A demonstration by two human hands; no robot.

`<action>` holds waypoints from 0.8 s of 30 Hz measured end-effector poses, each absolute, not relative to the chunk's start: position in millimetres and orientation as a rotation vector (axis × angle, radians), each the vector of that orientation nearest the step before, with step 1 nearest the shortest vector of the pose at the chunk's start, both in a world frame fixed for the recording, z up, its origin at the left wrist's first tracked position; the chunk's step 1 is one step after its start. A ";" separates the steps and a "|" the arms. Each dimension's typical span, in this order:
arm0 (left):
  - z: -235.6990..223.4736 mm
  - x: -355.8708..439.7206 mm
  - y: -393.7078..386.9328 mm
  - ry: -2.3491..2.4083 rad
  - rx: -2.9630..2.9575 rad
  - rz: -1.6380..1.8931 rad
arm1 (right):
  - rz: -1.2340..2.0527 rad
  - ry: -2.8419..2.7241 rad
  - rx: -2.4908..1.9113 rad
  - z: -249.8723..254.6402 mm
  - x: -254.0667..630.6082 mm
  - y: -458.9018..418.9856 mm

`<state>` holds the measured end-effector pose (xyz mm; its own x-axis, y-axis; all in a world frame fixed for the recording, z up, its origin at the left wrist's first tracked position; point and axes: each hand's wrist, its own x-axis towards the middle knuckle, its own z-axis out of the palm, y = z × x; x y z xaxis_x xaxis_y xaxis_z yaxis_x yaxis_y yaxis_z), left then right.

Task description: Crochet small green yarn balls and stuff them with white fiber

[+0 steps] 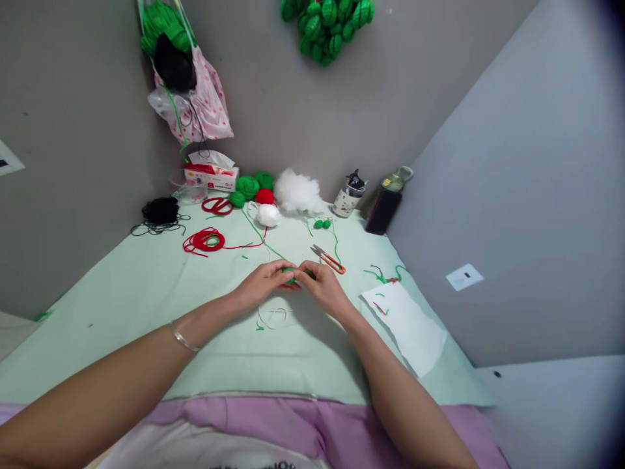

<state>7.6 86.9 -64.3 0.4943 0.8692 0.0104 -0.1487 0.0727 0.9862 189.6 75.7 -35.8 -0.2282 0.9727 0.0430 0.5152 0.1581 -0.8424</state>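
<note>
Two bare hands meet above the table's [112, 299] middle. Left hand [258, 284]: closed on a small green piece [290, 274], which lies at its fingertips, toward the right hand [319, 286]. Both hands touch the piece, the left covering more of it; its long axis is hidden from us. Right hand: fingers curled against the piece's right side; we cannot tell what they pinch. Just beyond the right hand, snips [332, 260] lie slantwise, tips toward the rear left.

Containers, left to right. Near the rear left corner, a clear tub [191, 194]; contents unclear to us. Above it, a dotted pouch [212, 98] hangs on the wall [273, 104], green yarn [163, 23] at its mouth. Tissue box [212, 177] at the rear edge, one tissue [212, 158] standing out. Toward the rear right corner, a jar [346, 202] holding dark items [356, 179], then a bottle [393, 181], partly covered by a black slab [383, 212]; we cannot tell what fills it.
</note>
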 end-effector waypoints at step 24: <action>-59.1 -4.2 93.1 0.887 1.401 1.107 | 1.342 -1.542 -1.262 -32.6 175.7 67.7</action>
<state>-4.2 93.1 -59.1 0.2862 0.9472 0.1446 -0.0651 -0.1314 0.9892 175.7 67.7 -32.6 -0.2589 0.9628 -0.0775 0.2095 -0.0223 -0.9775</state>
